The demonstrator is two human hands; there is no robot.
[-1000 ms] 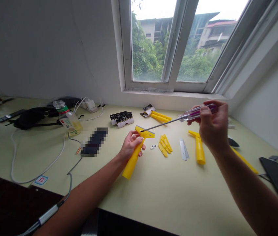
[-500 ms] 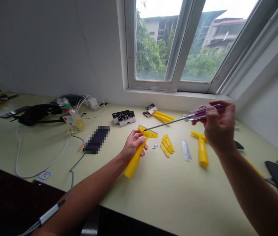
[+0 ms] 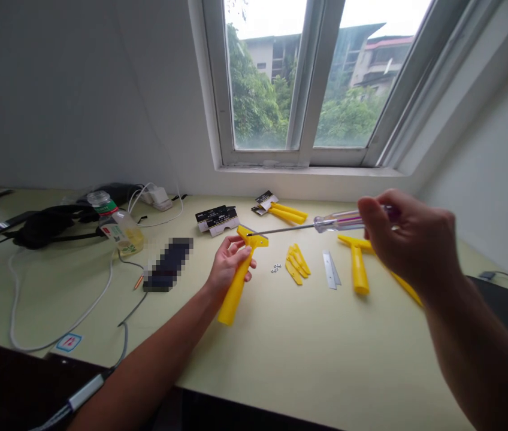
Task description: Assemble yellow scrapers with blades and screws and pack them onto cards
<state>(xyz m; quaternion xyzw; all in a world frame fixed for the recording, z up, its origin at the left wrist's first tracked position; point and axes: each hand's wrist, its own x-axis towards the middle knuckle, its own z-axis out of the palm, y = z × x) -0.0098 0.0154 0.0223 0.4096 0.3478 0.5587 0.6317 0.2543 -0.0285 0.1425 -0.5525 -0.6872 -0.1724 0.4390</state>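
My left hand (image 3: 232, 261) is closed around the neck of a yellow scraper (image 3: 236, 293), its T-shaped head pointing away from me. My right hand (image 3: 409, 239) grips the clear and purple handle of a screwdriver (image 3: 339, 221). The long shaft runs leftward, and its tip is at the scraper's head; whether it sits in a screw is too small to tell. Right of the scraper lie several small nuts (image 3: 276, 267), several yellow plastic pieces (image 3: 298, 263) and flat metal blades (image 3: 330, 269). A second yellow scraper body (image 3: 359, 269) rests near my right forearm.
Black cardboard packaging (image 3: 217, 219) and packaged yellow handles (image 3: 289, 213) lie by the window wall. A bottle (image 3: 117, 227), a pixelated dark object (image 3: 168, 265) and a white cable (image 3: 15, 311) are on the left. A dark flat device (image 3: 505, 311) lies at far right.
The view has shifted slightly. My right hand has turned and lowered, so the screwdriver lies closer to level, with its tip still at the scraper's head. My left hand keeps its hold.
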